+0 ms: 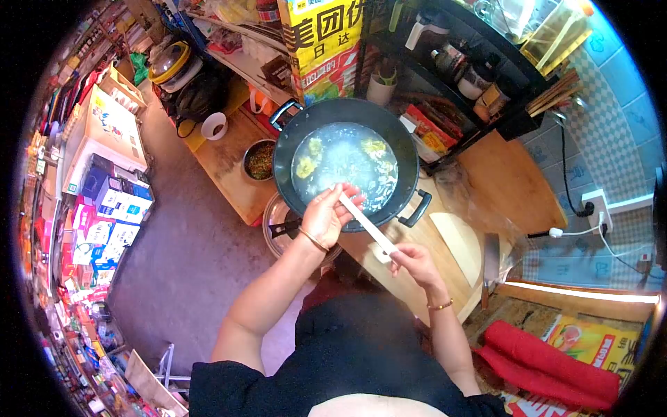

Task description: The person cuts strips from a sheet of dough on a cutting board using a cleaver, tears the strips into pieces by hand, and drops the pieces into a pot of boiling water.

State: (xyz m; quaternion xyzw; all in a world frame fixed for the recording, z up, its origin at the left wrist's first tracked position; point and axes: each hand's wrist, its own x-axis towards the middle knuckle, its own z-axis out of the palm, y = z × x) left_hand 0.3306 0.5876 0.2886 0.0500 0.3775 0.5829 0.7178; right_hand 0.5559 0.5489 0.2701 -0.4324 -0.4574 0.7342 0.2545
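A long white strip, looking like dough, (pixel 368 226) stretches slantwise between my two hands. My left hand (pixel 326 219) pinches its upper end over the near rim of a black two-handled pot (pixel 286 163). Lower down to the right, my right hand (pixel 415 266) grips the other end above the wooden board. Cloudy water (pixel 339 167) fills the pot, with several yellowish-green clumps (pixel 306 165) and pale bits floating in it. Beside my right hand, a flat pale half-round sheet, seemingly dough, (pixel 455 243) lies on the board (pixel 434 278).
A knife (pixel 491 258) stands at the board's right edge. Left of the pot are a bowl of dark chopped food (pixel 259 160) and a white cup (pixel 215 126). A black shelf (pixel 445 83) rises behind. A red cloth (pixel 549 361) lies at lower right.
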